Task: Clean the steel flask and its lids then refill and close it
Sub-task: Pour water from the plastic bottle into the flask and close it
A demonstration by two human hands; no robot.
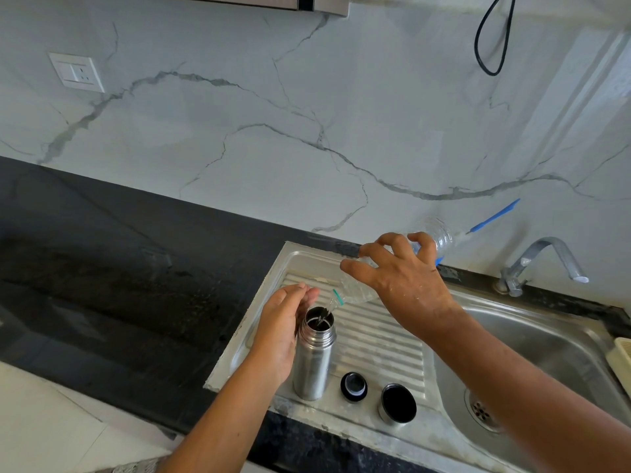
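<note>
My left hand (pixel 278 324) wraps the flask (pixel 312 365), upright on the drainboard (pixel 382 339), steadying it. My right hand (pixel 406 278) grips the tilted bottle (pixel 356 292), mouth just over the opening, so water lands inside. The stopper (pixel 354 386) and cap (pixel 397 402) sit close to the front edge; the tabletop (pixel 119 302) to the left gives room.

Black worktop (pixel 102 285) along a marble wall, steel sink (pixel 546 353) set into it. On the ribbed drainboard (pixel 375 339): open flask (pixel 312 367) upright, black lid (pixel 353 386) just beside it, then steel cap (pixel 397 402), mouth up. Tap (pixel 543 257) at the back edge.
</note>
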